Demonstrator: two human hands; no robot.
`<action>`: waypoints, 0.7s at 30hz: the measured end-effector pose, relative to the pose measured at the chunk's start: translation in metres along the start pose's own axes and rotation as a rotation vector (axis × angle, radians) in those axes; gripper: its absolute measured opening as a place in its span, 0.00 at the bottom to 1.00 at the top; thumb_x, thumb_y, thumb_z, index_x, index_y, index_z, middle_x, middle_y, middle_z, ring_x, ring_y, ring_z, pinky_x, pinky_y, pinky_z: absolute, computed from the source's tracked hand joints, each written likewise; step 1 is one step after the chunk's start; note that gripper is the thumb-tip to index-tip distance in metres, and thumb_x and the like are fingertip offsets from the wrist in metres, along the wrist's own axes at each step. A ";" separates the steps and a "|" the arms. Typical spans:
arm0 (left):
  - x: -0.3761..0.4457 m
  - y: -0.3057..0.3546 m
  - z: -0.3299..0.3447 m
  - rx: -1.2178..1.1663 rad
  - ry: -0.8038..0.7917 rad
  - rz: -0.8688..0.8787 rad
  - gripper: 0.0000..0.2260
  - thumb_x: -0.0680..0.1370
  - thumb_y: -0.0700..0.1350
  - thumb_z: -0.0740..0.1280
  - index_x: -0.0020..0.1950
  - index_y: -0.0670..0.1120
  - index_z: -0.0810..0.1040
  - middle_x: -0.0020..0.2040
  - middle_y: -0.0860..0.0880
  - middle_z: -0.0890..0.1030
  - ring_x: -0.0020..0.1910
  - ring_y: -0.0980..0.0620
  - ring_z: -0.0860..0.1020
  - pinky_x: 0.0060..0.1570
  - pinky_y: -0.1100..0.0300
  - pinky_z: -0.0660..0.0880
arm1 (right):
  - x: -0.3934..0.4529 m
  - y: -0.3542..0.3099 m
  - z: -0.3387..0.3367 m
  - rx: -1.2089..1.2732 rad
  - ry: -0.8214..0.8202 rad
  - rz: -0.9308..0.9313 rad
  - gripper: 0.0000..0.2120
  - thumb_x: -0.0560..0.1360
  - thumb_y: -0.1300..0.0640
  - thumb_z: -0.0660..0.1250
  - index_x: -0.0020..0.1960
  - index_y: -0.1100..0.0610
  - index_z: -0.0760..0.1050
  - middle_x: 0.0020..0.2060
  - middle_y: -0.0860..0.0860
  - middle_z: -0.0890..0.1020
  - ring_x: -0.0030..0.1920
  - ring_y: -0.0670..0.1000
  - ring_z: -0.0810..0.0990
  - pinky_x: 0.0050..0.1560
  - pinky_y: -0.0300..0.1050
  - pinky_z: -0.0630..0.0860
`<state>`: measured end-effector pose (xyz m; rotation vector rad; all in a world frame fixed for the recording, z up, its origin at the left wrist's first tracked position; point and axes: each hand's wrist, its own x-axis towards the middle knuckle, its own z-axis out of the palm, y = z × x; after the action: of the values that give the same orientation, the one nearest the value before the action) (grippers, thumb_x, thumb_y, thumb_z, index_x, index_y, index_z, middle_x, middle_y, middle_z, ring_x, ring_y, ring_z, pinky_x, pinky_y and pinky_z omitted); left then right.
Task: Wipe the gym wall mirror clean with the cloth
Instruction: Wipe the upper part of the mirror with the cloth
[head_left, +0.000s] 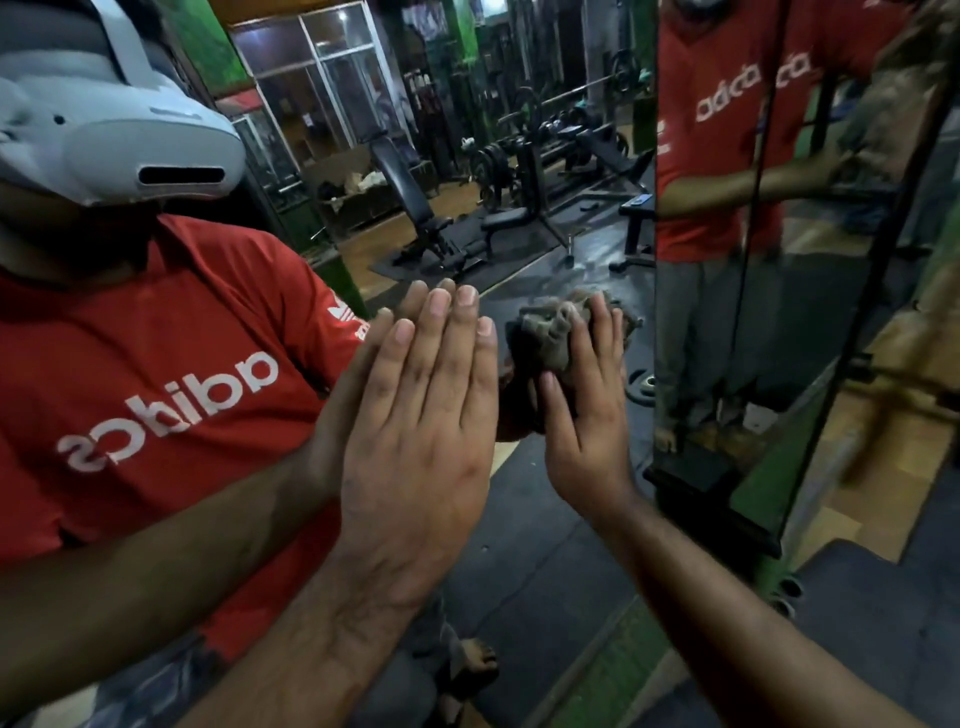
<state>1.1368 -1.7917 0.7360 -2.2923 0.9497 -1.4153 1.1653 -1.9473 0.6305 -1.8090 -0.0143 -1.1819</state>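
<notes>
The left hand (421, 415) lies flat on the mirror (545, 545), fingers straight, holding nothing. Just right of its fingertips, the right hand (587, 415) presses the bunched cloth (550, 332) against the glass, fingers extended over it. Unwiped mirror spreads beyond the cloth, so the right hand likely leads.

Red T-shirt (156, 364), seen as a reflection in the mirror (545, 519): white brand word "adidas" across the chest, letters reversed by the reflection; white trefoil logo on the sleeve (345, 314) with small lettering beneath it, too small to read.

Second reflection of the red shirt (727, 130), in the adjoining mirror panel (701, 338): white "adidas" lettering, doubled and partly overlapping, only roughly legible.

No other text, numbers or signs can be read.
</notes>
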 end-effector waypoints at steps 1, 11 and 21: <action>0.003 0.003 0.002 -0.015 -0.001 -0.002 0.25 0.82 0.41 0.53 0.79 0.33 0.59 0.80 0.35 0.58 0.80 0.38 0.52 0.80 0.45 0.46 | 0.007 -0.013 0.000 0.044 0.004 0.035 0.29 0.85 0.49 0.58 0.83 0.55 0.55 0.84 0.53 0.52 0.85 0.57 0.45 0.83 0.63 0.47; 0.020 0.021 0.018 -0.040 0.043 -0.039 0.28 0.80 0.42 0.62 0.78 0.34 0.62 0.79 0.35 0.60 0.80 0.37 0.57 0.80 0.44 0.46 | 0.028 0.000 -0.009 0.162 0.041 0.089 0.28 0.83 0.50 0.59 0.82 0.47 0.56 0.84 0.52 0.53 0.85 0.55 0.45 0.83 0.64 0.47; 0.040 0.039 0.036 -0.039 0.050 0.007 0.25 0.80 0.40 0.61 0.75 0.33 0.67 0.77 0.35 0.65 0.78 0.38 0.62 0.79 0.46 0.50 | 0.052 0.019 -0.016 0.150 0.092 0.132 0.28 0.83 0.48 0.58 0.81 0.45 0.55 0.84 0.50 0.53 0.85 0.52 0.45 0.84 0.59 0.46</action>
<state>1.1651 -1.8506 0.7253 -2.2885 1.0082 -1.4704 1.1904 -1.9922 0.6567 -1.5991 0.0666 -1.1386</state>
